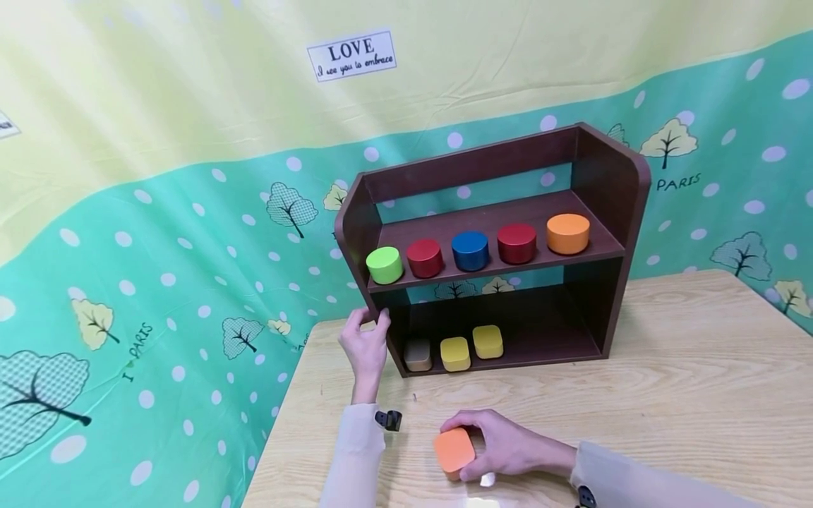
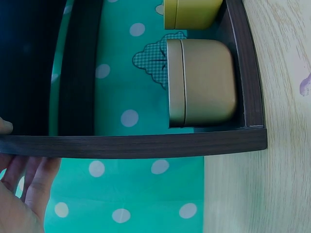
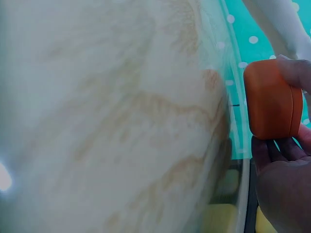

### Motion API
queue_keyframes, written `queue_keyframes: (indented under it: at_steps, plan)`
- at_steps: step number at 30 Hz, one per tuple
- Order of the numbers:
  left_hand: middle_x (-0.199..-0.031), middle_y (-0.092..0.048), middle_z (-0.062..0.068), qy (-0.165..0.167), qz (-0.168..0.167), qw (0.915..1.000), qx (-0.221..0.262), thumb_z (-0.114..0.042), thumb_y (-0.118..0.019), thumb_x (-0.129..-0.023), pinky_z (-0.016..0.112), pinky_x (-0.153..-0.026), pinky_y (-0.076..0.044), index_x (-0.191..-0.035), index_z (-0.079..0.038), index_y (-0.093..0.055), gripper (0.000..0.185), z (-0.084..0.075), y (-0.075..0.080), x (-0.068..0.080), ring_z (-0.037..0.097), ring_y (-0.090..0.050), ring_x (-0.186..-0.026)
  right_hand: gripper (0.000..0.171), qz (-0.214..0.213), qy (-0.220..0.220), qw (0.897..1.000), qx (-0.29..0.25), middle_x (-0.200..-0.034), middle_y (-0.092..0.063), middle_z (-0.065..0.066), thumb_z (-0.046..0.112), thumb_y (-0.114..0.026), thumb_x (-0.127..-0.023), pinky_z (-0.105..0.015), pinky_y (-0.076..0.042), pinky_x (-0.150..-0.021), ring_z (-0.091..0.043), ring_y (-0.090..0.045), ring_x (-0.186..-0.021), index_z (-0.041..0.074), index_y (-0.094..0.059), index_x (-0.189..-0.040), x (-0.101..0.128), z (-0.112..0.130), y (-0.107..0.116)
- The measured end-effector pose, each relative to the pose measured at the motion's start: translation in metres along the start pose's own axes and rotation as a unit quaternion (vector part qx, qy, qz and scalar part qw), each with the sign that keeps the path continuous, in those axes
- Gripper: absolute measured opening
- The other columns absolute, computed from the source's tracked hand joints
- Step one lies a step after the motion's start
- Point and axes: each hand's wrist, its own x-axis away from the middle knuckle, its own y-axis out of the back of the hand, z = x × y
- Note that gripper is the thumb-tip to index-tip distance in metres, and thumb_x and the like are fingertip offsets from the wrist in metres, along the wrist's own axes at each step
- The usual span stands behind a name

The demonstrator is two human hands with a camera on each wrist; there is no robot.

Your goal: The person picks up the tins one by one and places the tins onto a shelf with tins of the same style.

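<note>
My left hand [image 1: 367, 349] grips the left side panel of a dark brown two-tier shelf [image 1: 612, 190], thumb on the inner face and fingers outside in the left wrist view. Close by on the lower tier, a gold-beige square tin [image 2: 209, 82] stands in the left corner. With thumb and fingers at opposite sides, my right hand [image 1: 511, 444] holds an orange square tin [image 1: 454, 449] low over the table in front of the shelf. The right wrist view shows the seam of its lid near the fingertips.
Along the upper tier stand round tins: light green [image 1: 384, 266], blue [image 1: 471, 252], orange [image 1: 568, 234] and two red ones. Two yellow square tins [image 1: 455, 354] sit on the lower tier. The wooden table [image 1: 699, 367] meets a patterned curtain [image 1: 190, 282] behind.
</note>
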Motion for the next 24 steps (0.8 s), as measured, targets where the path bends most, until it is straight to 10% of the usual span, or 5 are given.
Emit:
queue_keyframes:
  at_steps: [14, 24]
  plan:
    - [-0.089, -0.076, 0.03, -0.004, 0.003, 1.0, -0.005, 0.008, -0.078, -0.089, 0.03, -0.088, -0.049, -0.09, 0.013, -0.075, 0.006, -0.009, 0.002, 0.001, 0.035, -0.068, -0.087, 0.059, -0.015, -0.016, 1.0, 0.007, -0.138, -0.071, 0.004, 0.025, -0.091, -0.081, -0.024, -0.044, -0.105, -0.003, -0.057, -0.118, 0.023, -0.071, -0.137, 0.015, -0.003, 0.017]
    - [-0.089, -0.076, 0.03, 0.001, 0.004, 1.0, -0.002, 0.007, -0.081, -0.088, 0.041, -0.089, -0.051, -0.091, 0.012, -0.076, 0.008, 0.021, -0.001, -0.002, 0.036, -0.067, -0.087, 0.06, -0.041, -0.035, 0.998, 0.018, -0.142, -0.07, 0.0, 0.027, -0.09, -0.084, -0.029, -0.046, -0.109, -0.011, -0.058, -0.125, 0.022, -0.069, -0.14, 0.024, -0.008, 0.032]
